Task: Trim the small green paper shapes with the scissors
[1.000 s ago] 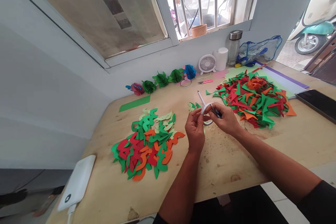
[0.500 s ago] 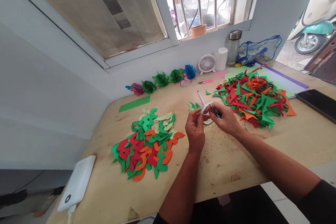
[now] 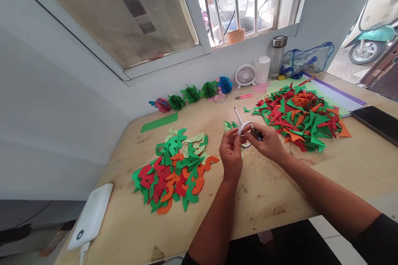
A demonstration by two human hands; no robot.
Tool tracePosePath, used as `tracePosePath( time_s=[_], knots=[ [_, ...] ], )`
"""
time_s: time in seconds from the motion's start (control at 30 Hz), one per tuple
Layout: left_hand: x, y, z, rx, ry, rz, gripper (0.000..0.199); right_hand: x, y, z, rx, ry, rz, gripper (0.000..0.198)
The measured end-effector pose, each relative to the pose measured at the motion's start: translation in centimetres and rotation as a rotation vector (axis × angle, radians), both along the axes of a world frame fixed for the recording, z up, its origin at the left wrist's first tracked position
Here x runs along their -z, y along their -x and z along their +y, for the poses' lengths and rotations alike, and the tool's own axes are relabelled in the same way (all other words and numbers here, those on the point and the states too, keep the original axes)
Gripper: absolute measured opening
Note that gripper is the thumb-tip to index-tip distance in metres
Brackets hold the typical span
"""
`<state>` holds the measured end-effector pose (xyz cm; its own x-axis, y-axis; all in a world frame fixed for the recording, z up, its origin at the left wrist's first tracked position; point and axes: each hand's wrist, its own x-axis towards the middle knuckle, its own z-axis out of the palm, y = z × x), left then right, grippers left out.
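My left hand (image 3: pixel 231 151) pinches a thin white ring, which looks like a roll of tape (image 3: pixel 246 124), upright above the table. Against the ring's near right side, the fingers of my right hand (image 3: pixel 264 140) are closed. A dark object (image 3: pixel 256 134), perhaps scissors, is tucked in that hand and mostly hidden. Just behind the ring lies a white pen (image 3: pixel 238 115). Under the hands a second ring (image 3: pixel 246 145) rests on the wood, partly covered. A few green paper cutouts (image 3: pixel 228 126) lie beyond my left fingers.
Curved paper cutouts (image 3: pixel 174 169) are heaped at the left; pointed scraps (image 3: pixel 304 116) form a pile at the right. Along the wall stand folded paper shapes (image 3: pixel 191 94), a small fan (image 3: pixel 245 75) and a glass bottle (image 3: pixel 276 58). A phone (image 3: pixel 376 122) and a power bank (image 3: pixel 91 215) flank the table.
The white ring has turned slightly and shows more of its arc. My right fingers have shifted a little along it; my left hand stays almost still.
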<state>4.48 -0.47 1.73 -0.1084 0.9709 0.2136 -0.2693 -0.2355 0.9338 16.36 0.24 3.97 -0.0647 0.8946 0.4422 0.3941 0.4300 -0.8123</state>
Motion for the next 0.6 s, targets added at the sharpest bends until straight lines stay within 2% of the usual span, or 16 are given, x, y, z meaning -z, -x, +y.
tracePosePath(
  time_s=[0.13,0.47,0.6],
  knots=[
    [0.04,0.08,0.07,-0.023,-0.006,-0.009,0.027,0.40,-0.09,0.02,-0.026,-0.085,-0.079,0.013],
    [-0.05,0.12,0.16,-0.018,0.032,-0.045,0.030,0.17,-0.35,-0.03,-0.068,-0.076,-0.118,0.019],
    [-0.06,0.27,0.30,-0.008,0.042,-0.069,0.032,0.18,-0.78,0.32,0.049,-0.067,-0.122,0.028]
  ],
)
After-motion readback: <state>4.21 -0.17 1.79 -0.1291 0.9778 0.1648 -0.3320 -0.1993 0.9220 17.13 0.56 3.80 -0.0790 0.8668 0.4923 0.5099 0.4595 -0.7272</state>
